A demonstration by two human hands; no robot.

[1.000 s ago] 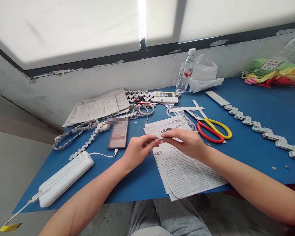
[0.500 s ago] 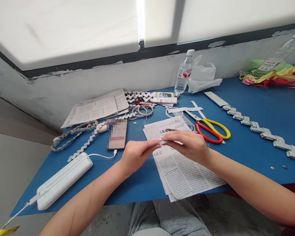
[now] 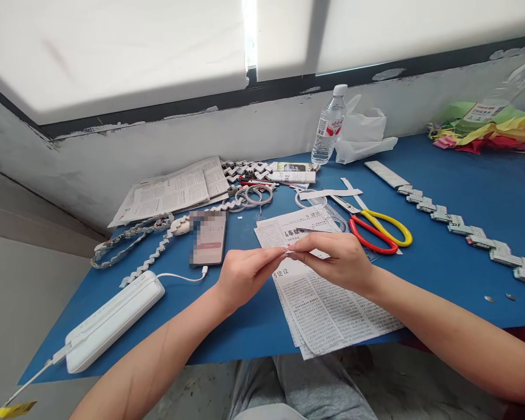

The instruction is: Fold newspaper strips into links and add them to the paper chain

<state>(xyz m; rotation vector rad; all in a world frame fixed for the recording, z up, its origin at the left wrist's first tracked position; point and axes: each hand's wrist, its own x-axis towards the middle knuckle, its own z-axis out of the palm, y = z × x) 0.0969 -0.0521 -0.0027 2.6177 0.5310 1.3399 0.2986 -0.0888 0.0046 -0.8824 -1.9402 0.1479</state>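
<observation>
A small folded piece of newspaper (image 3: 287, 251) is pinched between my two hands, mostly hidden by the fingers. My left hand (image 3: 247, 271) is closed on its left end, thumb and fingers pressed together. On the other end, my right hand (image 3: 335, 256) is closed with its fingertips meeting those of the left. Beneath them lie printed newspaper sheets (image 3: 328, 315) near the table's front edge. Just beyond the right hand rest scissors (image 3: 374, 233) with one red and one yellow handle, their blades beside white paper strips (image 3: 330, 193).
A folded-paper zigzag chain (image 3: 459, 223) runs along the right of the blue table (image 3: 429, 291). At left are a white power strip (image 3: 114, 321), a phone (image 3: 210, 239) and more folded chains (image 3: 153, 251). A water bottle (image 3: 329, 128) and plastic bag (image 3: 365, 134) stand by the wall.
The fingertips have drawn slightly closer together on the folded paper, so less of it shows. Both hands stay in nearly the same place above the newspaper sheets.
</observation>
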